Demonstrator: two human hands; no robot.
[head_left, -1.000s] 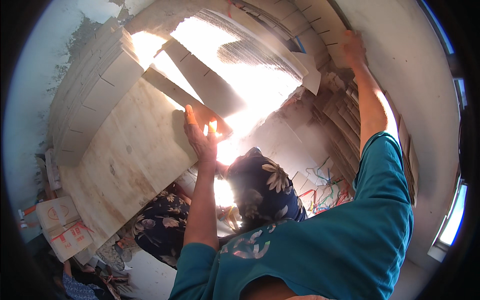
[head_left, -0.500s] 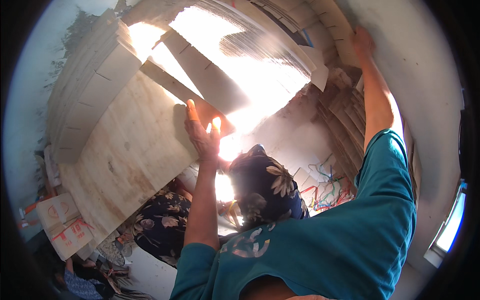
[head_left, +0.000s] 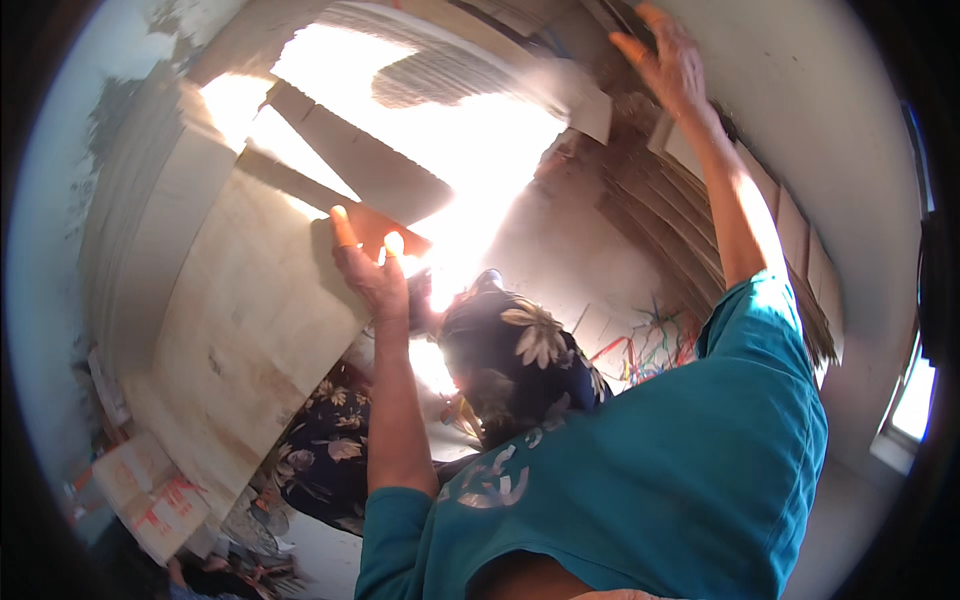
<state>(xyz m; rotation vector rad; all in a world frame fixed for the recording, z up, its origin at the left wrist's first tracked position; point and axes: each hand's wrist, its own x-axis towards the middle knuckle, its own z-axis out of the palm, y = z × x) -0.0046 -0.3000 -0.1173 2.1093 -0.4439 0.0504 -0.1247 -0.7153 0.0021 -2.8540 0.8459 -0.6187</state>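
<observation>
My left hand (head_left: 372, 280) is raised over the lower end of a brown cardboard strip (head_left: 300, 182) lying along the upper edge of a pale wooden board (head_left: 250, 290). Its thumb and finger, in orange finger covers, stand apart. Glare hides whether it touches the strip. At the far right, my right hand (head_left: 680, 75) reaches out beside the wall, fingers spread, orange covers on its fingertips. Nothing shows in its grasp. A wider grey-brown cardboard piece (head_left: 360, 155) lies just beyond the strip, partly washed out by sunlight.
Slotted cardboard sheets (head_left: 180, 220) stand stacked at left; another stack (head_left: 480, 70) is at the back. Flat cardboard (head_left: 680, 210) leans along the right wall. Tangled coloured straps (head_left: 650, 345) lie beyond my knee. A printed carton (head_left: 150, 490) stands lower left.
My right hand has come off the slotted cardboard at the far right, its fingers now spreading. My left hand keeps its place by the strip, while the whole view has shifted.
</observation>
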